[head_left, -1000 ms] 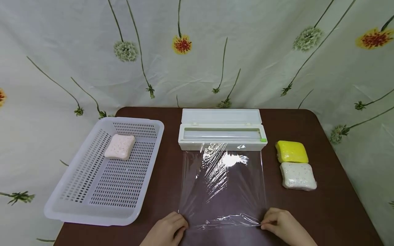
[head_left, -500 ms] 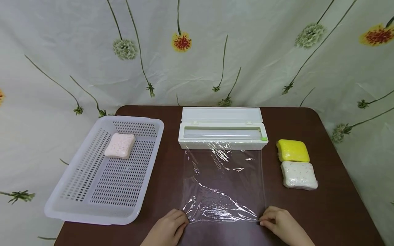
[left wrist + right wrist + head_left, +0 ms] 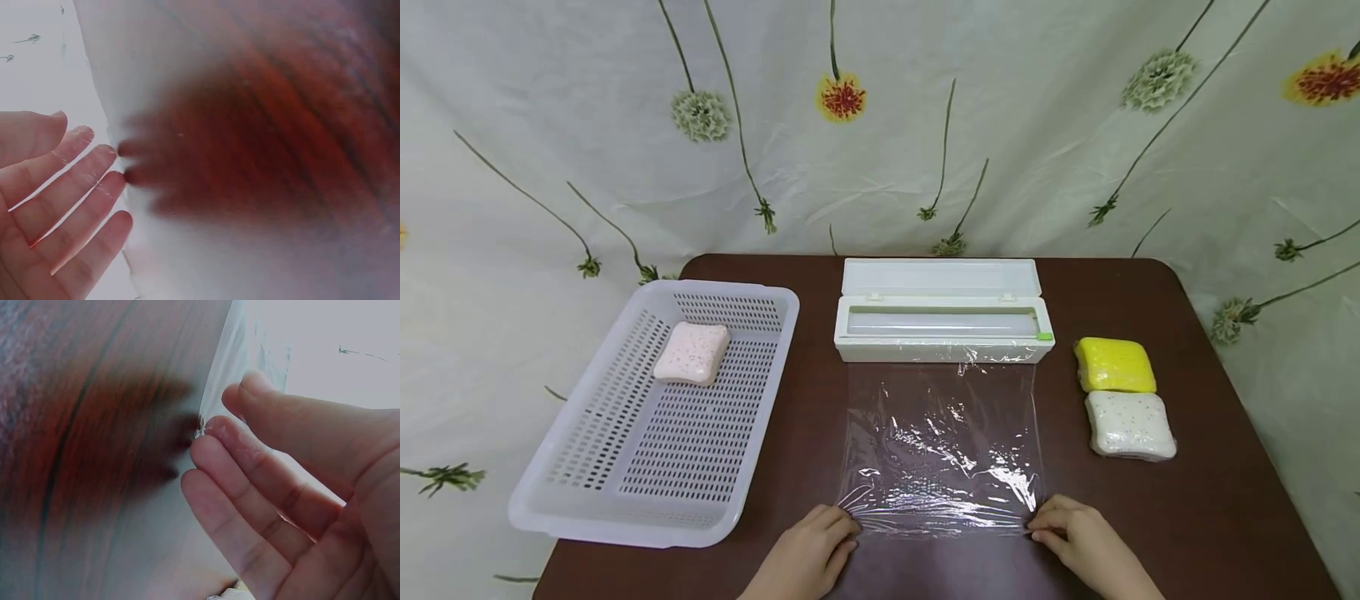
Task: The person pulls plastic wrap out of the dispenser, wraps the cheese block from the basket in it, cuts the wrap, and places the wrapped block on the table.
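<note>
A clear sheet of plastic wrap (image 3: 940,450) stretches toward me from a white wrap dispenser (image 3: 943,352), its lid standing raised at the back. My left hand (image 3: 808,550) holds the sheet's near left corner, fingertips at the tabletop. In the left wrist view, film glints across the fairly straight fingers (image 3: 75,187), with the thumb beside them. The near right corner is pinched by my right hand (image 3: 1086,542). In the right wrist view, the film (image 3: 219,369) gathers at its thumb and fingertips. Creases run along the near edge between both hands.
Left on the brown table (image 3: 805,450) stands a white perforated basket (image 3: 767,408) holding a pinkish speckled soap bar (image 3: 692,352). To the right lie a yellow wrapped soap bar (image 3: 1116,364) and a white speckled wrapped one (image 3: 1130,425). Behind hangs a flowered cloth (image 3: 880,167).
Both hands have shifted slightly toward the dispenser with the film's near edge. Glare on the sheet has moved from near the dispenser toward the hands, and the near edge is more creased.
</note>
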The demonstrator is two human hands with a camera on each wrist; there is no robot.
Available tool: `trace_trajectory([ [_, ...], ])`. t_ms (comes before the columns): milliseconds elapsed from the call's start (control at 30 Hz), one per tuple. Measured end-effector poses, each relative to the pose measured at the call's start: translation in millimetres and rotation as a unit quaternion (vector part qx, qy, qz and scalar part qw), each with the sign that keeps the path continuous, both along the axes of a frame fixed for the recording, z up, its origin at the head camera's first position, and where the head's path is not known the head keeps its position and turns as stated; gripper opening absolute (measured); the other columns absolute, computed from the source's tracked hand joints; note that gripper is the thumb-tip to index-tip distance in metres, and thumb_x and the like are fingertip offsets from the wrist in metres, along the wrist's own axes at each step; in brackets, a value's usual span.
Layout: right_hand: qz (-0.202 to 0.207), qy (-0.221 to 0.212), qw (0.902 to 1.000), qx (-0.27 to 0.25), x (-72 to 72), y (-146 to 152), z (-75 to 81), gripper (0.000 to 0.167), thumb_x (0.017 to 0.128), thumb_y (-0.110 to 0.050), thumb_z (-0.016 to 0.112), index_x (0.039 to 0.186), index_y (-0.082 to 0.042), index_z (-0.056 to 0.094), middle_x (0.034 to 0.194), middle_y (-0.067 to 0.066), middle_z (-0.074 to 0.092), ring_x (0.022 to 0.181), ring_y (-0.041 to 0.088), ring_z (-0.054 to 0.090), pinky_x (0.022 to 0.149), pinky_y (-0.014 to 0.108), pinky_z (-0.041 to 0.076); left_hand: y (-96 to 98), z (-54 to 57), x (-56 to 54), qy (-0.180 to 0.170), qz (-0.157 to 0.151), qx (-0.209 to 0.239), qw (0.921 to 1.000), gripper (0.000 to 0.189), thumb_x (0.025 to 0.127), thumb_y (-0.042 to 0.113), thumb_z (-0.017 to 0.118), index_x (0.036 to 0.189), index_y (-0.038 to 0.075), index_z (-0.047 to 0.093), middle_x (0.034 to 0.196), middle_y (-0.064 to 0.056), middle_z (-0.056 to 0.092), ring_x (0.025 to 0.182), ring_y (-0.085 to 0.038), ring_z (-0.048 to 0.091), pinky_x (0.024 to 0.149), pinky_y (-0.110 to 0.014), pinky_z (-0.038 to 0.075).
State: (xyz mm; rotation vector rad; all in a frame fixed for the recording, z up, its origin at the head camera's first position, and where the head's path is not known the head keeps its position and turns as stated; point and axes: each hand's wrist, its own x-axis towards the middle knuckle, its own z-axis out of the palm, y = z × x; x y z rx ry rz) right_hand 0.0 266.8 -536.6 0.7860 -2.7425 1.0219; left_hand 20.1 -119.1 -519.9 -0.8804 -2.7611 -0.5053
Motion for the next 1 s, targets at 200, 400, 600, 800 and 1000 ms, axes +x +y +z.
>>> trace_trajectory([
  [200,0.004,0.005,1.0,0.004,-3.3,-1.2,-5.2,0.021,0.067,0.005,0.082,0.075,-0.013,0.075,0.079,-0.011,0.063,0.072,-0.003,0.057,0.066,0.005,0.042,1.1,3.5,4.0,-0.031,0.017,-0.014,0.9993,0.023,0.079,0.015,0.078,0.099,0.014,0.069,0.093,0.009,0.065,0.088,-0.011,0.062,0.075,-0.026,0.054],
  [400,0.003,0.03,0.9995,-0.003,-4.5,-2.5,-11.3,0.024,0.065,0.007,0.083,0.071,-0.014,0.072,0.077,-0.01,0.062,0.07,-0.001,0.057,0.064,0.006,0.042,4.1,14.2,3.8,-0.017,0.065,-0.029,0.9973,0.037,0.078,0.016,0.08,0.112,0.009,0.067,0.103,0.002,0.067,0.097,-0.014,0.064,0.081,-0.03,0.056],
  [600,-0.01,0.019,0.9997,0.01,-2.9,-2.7,-12.9,0.028,0.065,0.007,0.083,0.07,-0.016,0.068,0.076,-0.011,0.06,0.069,-0.004,0.053,0.063,0.007,0.041,1.8,32.2,-1.6,0.0,0.102,-0.019,0.9946,0.049,0.078,0.015,0.082,0.123,0.009,0.063,0.118,-0.004,0.065,0.11,-0.019,0.063,0.086,-0.032,0.056],
  [800,-0.011,0.01,0.9996,0.026,-3.4,-4.5,-12.4,0.033,0.062,0.007,0.084,0.069,-0.018,0.064,0.074,-0.01,0.058,0.069,-0.006,0.05,0.06,0.01,0.041,-8.8,55.3,-4.8,0.039,0.075,-0.007,0.9964,0.033,0.101,0.03,0.053,0.123,0.008,0.063,0.119,-0.004,0.065,0.111,-0.019,0.063,0.089,-0.032,0.055],
  [1000,-0.017,0.046,0.998,0.041,-4.0,-7.0,-14.6,0.034,0.059,0.004,0.086,0.067,-0.019,0.062,0.072,-0.011,0.057,0.067,-0.006,0.05,0.06,0.01,0.04,-24.2,103.1,-10.2,0.06,0.086,0.023,0.9942,0.045,0.106,0.039,0.037,0.126,0.009,0.063,0.123,-0.005,0.064,0.114,-0.02,0.062,0.091,-0.034,0.052],
])
